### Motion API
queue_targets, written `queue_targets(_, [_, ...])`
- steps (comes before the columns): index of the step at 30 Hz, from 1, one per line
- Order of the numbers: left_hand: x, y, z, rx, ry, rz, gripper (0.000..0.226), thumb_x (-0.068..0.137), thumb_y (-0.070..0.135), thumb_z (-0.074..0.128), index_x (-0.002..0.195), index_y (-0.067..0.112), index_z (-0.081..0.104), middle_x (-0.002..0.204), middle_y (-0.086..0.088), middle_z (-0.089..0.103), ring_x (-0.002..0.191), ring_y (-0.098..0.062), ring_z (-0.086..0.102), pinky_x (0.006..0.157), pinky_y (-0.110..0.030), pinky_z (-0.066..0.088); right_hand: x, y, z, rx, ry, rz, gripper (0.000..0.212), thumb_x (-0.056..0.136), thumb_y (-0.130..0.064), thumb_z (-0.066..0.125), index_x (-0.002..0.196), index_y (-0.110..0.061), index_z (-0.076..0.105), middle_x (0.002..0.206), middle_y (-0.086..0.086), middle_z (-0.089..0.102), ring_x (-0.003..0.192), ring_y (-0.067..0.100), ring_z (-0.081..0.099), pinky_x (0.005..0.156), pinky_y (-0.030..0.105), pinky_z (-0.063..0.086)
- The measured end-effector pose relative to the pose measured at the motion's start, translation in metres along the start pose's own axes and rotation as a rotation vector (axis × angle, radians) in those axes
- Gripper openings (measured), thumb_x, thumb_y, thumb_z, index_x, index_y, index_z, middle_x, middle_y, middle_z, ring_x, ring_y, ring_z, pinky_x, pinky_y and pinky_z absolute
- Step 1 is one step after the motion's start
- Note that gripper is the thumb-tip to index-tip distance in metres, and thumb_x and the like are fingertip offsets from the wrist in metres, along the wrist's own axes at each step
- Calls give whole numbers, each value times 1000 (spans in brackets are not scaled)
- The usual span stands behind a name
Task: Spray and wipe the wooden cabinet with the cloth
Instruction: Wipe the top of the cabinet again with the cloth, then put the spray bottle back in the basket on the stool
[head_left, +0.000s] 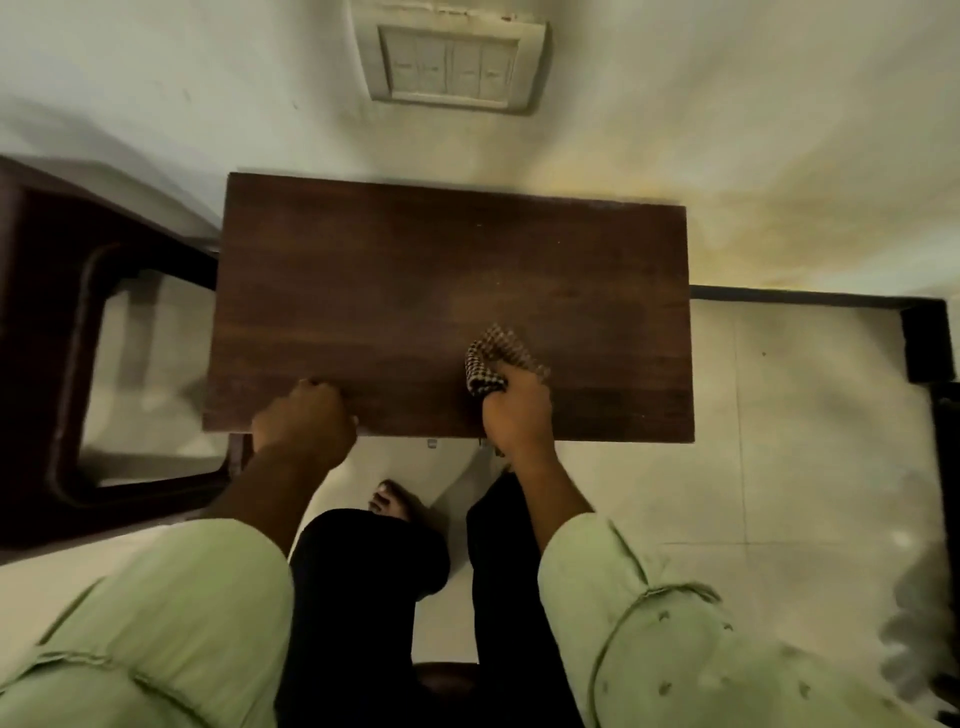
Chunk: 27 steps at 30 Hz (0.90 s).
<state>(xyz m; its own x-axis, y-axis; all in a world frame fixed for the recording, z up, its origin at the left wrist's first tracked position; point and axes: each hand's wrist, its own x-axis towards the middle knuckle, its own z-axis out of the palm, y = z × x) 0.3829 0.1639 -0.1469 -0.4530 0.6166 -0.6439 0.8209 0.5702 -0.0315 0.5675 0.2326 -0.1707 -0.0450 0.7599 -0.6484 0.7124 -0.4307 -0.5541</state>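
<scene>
On the wooden cabinet (415, 291), right hand (517, 415) grips the checked cloth (493, 358), left hand (304, 415) rests curled, empty; wiping apparently underway, much left.

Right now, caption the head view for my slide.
Right hand holds cloth on cabinet; left hand rests on front edge.

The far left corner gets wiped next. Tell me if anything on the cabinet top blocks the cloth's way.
Nothing visible does. The cloth, gripped by the right hand, lies at the front of the cabinet top; the wood toward that corner is bare. The left hand rests at the front edge, off that line.
</scene>
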Motion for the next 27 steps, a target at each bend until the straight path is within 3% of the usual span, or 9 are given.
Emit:
queue_targets(1, [-9, -1, -5, -66, -9, -29, 22, 90, 26, 54, 94, 5, 61, 100, -13, 64, 92, -34, 65, 77, -38, 55, -5, -12, -6, 112, -29, 67, 30, 96, -24, 50, 119, -13, 64, 121, 10, 64, 95, 22, 62, 73, 24, 56])
queue_targets(2, [-19, -5, -11, -139, -4, -56, 19, 90, 22, 53, 92, 6, 63, 98, -12, 65, 90, -33, 66, 80, -40, 56, -9, -20, -11, 158, -51, 117, 28, 95, -30, 51, 107, -10, 67, 108, 10, 67, 83, 20, 63, 63, 22, 54])
queue_targets(5, [-44, -18, -28, -157, 33, 4, 18, 89, 22, 49, 93, 14, 65, 97, -6, 63, 85, -27, 65, 76, -39, 57, -23, -38, -24, 215, -60, 245, 18, 91, -16, 51, 94, -5, 64, 95, 10, 67, 84, 25, 63, 76, 34, 53])
queue_targets(10, [-88, -49, -79, -297, 97, 46, 25, 89, 27, 47, 105, 16, 62, 103, -6, 65, 90, -27, 65, 78, -39, 55, -74, -91, -47, 311, -164, 326, 36, 77, 0, 59, 114, 2, 61, 105, 15, 68, 96, 32, 65, 89, 46, 54])
queue_targets(14, [-116, -76, -118, -387, 161, 31, 24, 89, 32, 44, 104, 21, 59, 101, -2, 65, 87, -24, 63, 77, -40, 55, -106, -144, -56, 389, -238, 282, 42, 76, -1, 56, 118, -3, 59, 108, 15, 68, 97, 35, 65, 86, 55, 54])
queue_targets(18, [-142, -101, -160, -480, 193, -39, 25, 93, 29, 44, 111, 21, 59, 107, -2, 64, 95, -26, 63, 84, -41, 53, -130, -194, -58, 422, -282, 165, 42, 79, 2, 52, 119, -4, 60, 110, 14, 68, 99, 35, 65, 88, 55, 53])
queue_targets(22, [-155, -125, -183, -493, 213, -80, 32, 96, 31, 43, 124, 20, 54, 120, -1, 60, 108, -23, 59, 87, -33, 45, -139, -227, -61, 439, -289, 114, 38, 81, 4, 52, 118, -5, 60, 109, 14, 68, 99, 35, 64, 89, 55, 52])
queue_targets(24, [-158, -134, -192, -490, 229, -114, 29, 95, 28, 44, 119, 18, 56, 114, -2, 62, 103, -21, 60, 82, -29, 44, -139, -239, -60, 447, -279, 82, 39, 81, 5, 53, 119, -3, 60, 109, 15, 68, 97, 35, 64, 87, 54, 53])
queue_targets(27, [-171, -140, -211, -549, 268, -204, 29, 93, 26, 47, 119, 18, 58, 112, -3, 62, 104, -24, 60, 86, -35, 50, -140, -262, -55, 451, -290, 51, 40, 82, 7, 52, 119, 0, 61, 109, 18, 67, 94, 36, 65, 82, 51, 55])
